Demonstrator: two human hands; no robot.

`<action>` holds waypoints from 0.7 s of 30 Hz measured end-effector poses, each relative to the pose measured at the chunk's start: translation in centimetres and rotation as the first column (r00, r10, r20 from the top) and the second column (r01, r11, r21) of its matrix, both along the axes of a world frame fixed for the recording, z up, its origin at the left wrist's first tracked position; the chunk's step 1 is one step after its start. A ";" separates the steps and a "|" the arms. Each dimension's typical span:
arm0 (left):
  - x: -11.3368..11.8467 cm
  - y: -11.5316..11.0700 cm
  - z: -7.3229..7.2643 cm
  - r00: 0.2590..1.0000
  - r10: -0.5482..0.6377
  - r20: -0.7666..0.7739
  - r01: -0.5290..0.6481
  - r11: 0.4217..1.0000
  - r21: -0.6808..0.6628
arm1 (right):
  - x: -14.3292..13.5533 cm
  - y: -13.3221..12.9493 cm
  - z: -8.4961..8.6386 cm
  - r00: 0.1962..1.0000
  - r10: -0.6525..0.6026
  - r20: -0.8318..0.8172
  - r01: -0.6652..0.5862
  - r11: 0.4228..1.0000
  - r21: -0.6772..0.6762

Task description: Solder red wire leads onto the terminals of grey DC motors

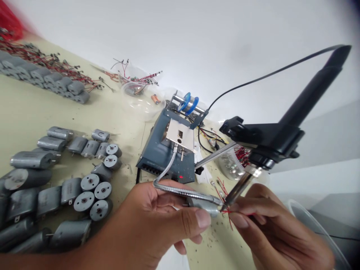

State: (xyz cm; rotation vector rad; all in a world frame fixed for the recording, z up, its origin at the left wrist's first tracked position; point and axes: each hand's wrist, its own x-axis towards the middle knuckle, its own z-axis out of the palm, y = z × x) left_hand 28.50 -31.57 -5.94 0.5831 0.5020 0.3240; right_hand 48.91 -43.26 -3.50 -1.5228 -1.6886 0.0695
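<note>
My left hand (168,221) is closed round a small grey electric motor (206,207), with the thumb along its near side. Between thumb and fingers, my right hand (275,225) pinches thin red wires (227,213) at the motor's right end. The tip of a clamped soldering iron (239,187) comes down right where wires and motor end meet. A flexible metal solder feed tube (185,193) runs over the motor and ends beside that tip. It leads from a dark blue solder feeder (157,150) with a lit red light. Whether tip and motor touch, I cannot tell.
Many loose grey motors (90,182) lie at the left, with stacked motors (42,77) and red wire bundles (56,63) behind. A blue solder spool (189,104) sits on the feeder. Clear tubs (230,163) stand at the back and right. The iron's black stand arm (264,138) overhangs my right hand.
</note>
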 end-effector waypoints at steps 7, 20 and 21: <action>-0.1 -0.1 0.2 1.000 -0.010 0.003 0.010 1.000 0.003 | 0.2 -0.1 0.1 1.000 0.004 -0.005 -0.004 1.000 -0.003; 0.0 0.1 0.5 1.000 -0.014 0.009 0.014 1.000 0.007 | -0.4 0.5 0.6 1.000 0.002 -0.014 -0.002 1.000 0.003; 0.0 0.1 0.5 1.000 -0.020 0.010 0.020 1.000 0.008 | -0.5 0.5 0.6 1.000 0.004 -0.014 -0.004 1.000 0.008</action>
